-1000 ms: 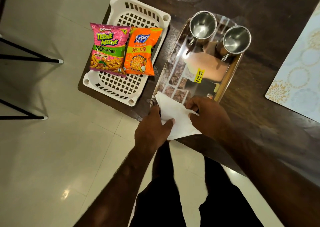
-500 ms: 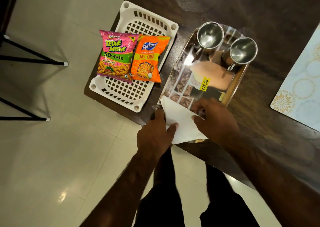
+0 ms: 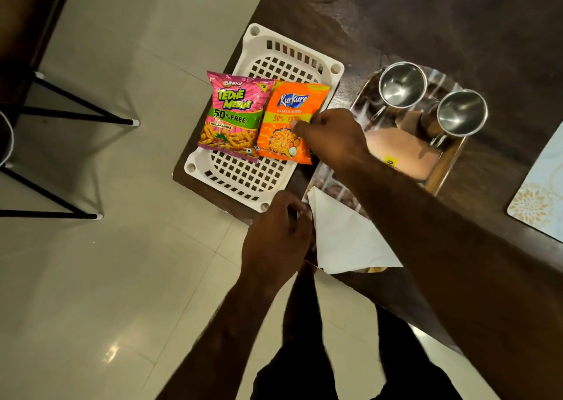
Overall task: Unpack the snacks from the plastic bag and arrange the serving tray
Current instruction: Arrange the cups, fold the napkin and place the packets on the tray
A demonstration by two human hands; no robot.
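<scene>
A pink Tedhe Medhe packet [image 3: 234, 116] and an orange Kurkure packet [image 3: 281, 143] lie side by side on a white perforated plastic basket [image 3: 292, 49]. My right hand [image 3: 332, 137] reaches across and pinches the orange packet's right edge. To the right lies a shiny steel serving tray [image 3: 330, 180] with two steel cups [image 3: 402, 84] [image 3: 461, 113] at its far end. A folded white napkin [image 3: 344, 235] rests on the tray's near end. My left hand [image 3: 274, 238] hovers curled at the napkin's left corner; whether it holds the napkin is unclear.
Basket and tray sit at the corner of a dark wooden table [image 3: 426, 18], near its edge. A patterned placemat [image 3: 542, 198] lies at the far right. Black stool legs [image 3: 76, 116] stand on the tiled floor to the left. A yellow price sticker [image 3: 391, 163] is on the tray.
My right hand has left the napkin and moved up-left onto the orange packet. My left hand has slid off the napkin to its left corner.
</scene>
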